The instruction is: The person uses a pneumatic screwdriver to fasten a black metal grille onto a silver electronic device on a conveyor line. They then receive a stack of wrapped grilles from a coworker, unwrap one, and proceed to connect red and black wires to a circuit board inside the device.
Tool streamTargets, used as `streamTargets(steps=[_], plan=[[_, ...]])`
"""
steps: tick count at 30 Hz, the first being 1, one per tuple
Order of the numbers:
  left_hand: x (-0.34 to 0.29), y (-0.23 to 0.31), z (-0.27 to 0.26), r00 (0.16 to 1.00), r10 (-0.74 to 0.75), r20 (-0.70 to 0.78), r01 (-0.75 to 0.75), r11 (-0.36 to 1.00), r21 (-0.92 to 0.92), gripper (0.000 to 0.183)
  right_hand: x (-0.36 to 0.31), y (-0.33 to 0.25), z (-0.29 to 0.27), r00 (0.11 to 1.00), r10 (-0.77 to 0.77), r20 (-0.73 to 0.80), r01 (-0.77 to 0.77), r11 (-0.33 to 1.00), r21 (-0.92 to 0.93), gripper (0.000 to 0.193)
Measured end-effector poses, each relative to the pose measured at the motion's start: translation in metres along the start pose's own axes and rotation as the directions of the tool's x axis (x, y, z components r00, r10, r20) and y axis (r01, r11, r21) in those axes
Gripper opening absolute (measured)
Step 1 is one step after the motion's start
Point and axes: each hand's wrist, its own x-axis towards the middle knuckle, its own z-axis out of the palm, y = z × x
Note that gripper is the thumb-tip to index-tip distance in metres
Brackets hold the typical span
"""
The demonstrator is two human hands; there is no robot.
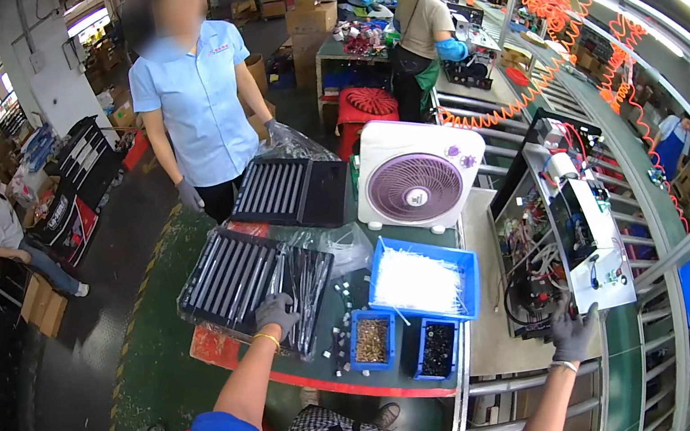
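My left hand (278, 315), in a grey glove, rests open at the near edge of a black slatted panel (227, 272) wrapped in clear plastic. Dark strips in clear plastic (307, 290) lie just to its right. My right hand (573, 332), also gloved, has its fingers apart at the near end of an opened appliance (544, 260). Wires, a metal frame and a white side plate (596, 251) show on that appliance, which stands on the roller line. Whether the right fingertips press on it I cannot tell.
Blue bins hold white sticks (415, 281), brass-coloured small parts (372, 340) and black small parts (437, 349). A white fan (418, 174) stands behind them. Beyond the table, a person in a light-blue shirt (203, 102) stands near another slatted panel (291, 190). Orange coiled hoses (518, 104) hang over the line.
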Motion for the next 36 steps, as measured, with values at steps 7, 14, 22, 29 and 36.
streamTargets(steps=[7, 14, 22, 29, 36], plan=[[-0.001, 0.007, 0.002, 0.997, -0.079, 0.020, 0.079, 0.997, 0.026, 0.050, 0.049, -0.033, -0.051, 0.973, -0.231, -0.027, 0.227, 0.968, -0.104, 0.040], [-0.002, 0.011, -0.003, 0.998, -0.068, -0.006, 0.068, 0.997, 0.023, 0.052, 0.052, -0.029, -0.043, 0.946, -0.322, 0.034, 0.313, 0.881, -0.356, 0.032], [0.006, -0.006, 0.014, 0.992, 0.067, -0.104, -0.070, 0.997, -0.030, 0.046, 0.033, -0.021, -0.037, 0.929, -0.344, 0.137, 0.368, 0.816, -0.445, 0.032], [0.007, -0.011, 0.014, 0.984, 0.126, -0.129, -0.131, 0.991, -0.034, 0.047, -0.007, -0.036, -0.065, 0.925, -0.368, 0.092, 0.371, 0.826, -0.424, 0.030], [0.016, -0.026, 0.022, 0.985, 0.139, -0.105, -0.143, 0.989, -0.032, 0.045, -0.103, -0.033, -0.066, 0.910, -0.414, -0.010, 0.378, 0.841, -0.388, 0.027]])
